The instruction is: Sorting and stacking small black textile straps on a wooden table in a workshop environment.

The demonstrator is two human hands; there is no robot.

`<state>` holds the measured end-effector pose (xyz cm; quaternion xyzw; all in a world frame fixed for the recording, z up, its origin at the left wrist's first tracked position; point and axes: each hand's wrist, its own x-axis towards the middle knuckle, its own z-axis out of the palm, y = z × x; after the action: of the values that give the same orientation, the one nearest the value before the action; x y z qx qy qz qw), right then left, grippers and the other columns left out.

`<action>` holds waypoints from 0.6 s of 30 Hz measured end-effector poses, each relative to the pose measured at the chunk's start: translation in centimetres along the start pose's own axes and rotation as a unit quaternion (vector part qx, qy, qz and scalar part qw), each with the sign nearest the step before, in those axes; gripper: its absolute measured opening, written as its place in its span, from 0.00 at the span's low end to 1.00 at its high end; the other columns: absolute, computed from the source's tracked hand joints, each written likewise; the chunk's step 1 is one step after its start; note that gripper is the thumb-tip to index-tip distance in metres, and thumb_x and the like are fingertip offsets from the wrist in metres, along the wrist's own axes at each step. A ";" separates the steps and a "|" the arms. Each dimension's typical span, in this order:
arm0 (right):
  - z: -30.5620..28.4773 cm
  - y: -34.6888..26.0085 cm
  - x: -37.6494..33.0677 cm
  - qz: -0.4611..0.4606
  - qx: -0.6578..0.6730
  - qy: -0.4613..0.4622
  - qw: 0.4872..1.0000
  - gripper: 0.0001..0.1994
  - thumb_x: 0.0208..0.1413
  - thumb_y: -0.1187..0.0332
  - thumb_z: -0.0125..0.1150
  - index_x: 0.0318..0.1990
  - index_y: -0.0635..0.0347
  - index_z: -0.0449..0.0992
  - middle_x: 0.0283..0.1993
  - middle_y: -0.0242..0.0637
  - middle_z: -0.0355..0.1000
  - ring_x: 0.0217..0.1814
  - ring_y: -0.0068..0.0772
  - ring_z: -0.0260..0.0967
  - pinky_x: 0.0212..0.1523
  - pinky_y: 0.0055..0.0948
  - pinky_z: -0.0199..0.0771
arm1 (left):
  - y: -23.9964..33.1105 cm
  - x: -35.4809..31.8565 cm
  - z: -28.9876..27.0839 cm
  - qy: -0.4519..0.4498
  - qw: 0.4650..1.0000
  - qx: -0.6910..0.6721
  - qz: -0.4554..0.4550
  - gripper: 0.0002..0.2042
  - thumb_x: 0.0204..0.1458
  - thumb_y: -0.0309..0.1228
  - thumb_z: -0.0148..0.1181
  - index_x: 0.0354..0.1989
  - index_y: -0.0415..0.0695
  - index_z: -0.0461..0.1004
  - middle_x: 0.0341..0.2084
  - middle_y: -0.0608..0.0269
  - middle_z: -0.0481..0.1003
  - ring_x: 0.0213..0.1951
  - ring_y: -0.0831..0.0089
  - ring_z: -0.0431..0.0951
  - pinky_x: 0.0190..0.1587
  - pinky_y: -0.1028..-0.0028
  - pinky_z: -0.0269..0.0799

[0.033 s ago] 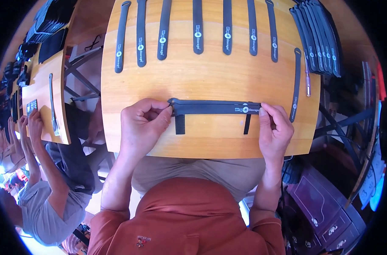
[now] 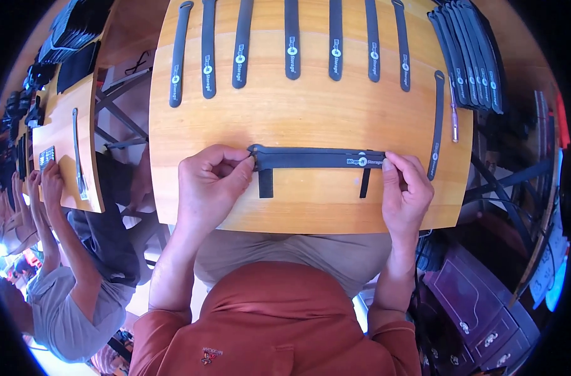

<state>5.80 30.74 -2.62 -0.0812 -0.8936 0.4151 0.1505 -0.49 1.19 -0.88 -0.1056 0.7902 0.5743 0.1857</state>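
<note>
Grey strap [image 2: 310,160], apparently layered, spanning left hand [image 2: 209,182] to right hand [image 2: 408,191]

A dark, white-printed strap [image 2: 304,161] stretches straight crosswise, two short black strips [image 2: 266,184] jutting below its near edge.

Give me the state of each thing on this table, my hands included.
Held strap bundle: straight, overlapping
Left hand: closed, pinching its left end
Right hand: closed, pinching its right end
Two black strips: poking out beneath it
Seven dark straps: laid apart, in a row
Lone strap: lying flat
Stacked straps: piled, overlapping
Slim tool: lying unheld
</note>
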 end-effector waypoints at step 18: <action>0.0 -0.2 0.0 -0.013 -0.013 0.001 1.000 0.06 0.60 0.81 0.66 0.44 0.68 0.82 0.35 0.39 0.76 0.28 0.23 0.70 0.27 0.23 0.67 | -0.1 0.1 0.0 0.002 1.000 0.013 0.015 0.03 0.58 0.20 0.68 0.37 0.33 0.83 0.25 0.66 0.81 0.26 0.86 0.77 0.31 0.82 0.73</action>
<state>5.78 30.57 -2.44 -0.0719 -0.8997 0.4013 0.1560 -0.55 1.19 -1.06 -0.0925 0.7994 0.5668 0.1763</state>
